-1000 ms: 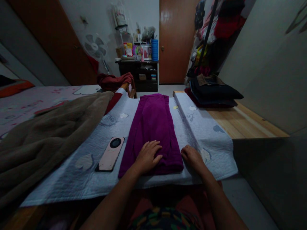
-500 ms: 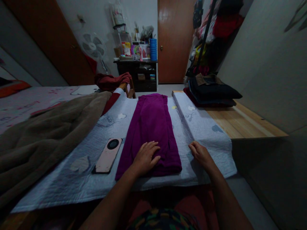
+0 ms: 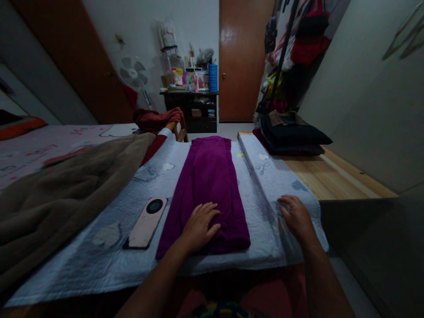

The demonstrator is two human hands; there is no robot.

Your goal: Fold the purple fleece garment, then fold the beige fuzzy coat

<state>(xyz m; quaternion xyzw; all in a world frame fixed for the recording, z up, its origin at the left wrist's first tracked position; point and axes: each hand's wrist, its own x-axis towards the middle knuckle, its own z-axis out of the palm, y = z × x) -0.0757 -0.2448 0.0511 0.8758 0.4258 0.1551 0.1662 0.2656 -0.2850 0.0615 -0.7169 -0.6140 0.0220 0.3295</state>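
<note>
Pale quilted cover (image 3: pixel 260 238), topped by folded purple garment (image 3: pixel 212 176); left hand (image 3: pixel 200 227) laid on garment, fingers slightly spread, nothing gripped; right hand (image 3: pixel 297 221) empty, fingers loosely curled.

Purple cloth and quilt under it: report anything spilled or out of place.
The phone looks slightly out of place: it lies at a slant, camera side up, on the pale quilt beside the purple cloth, the only gadget among fabrics. No spill shows.
</note>
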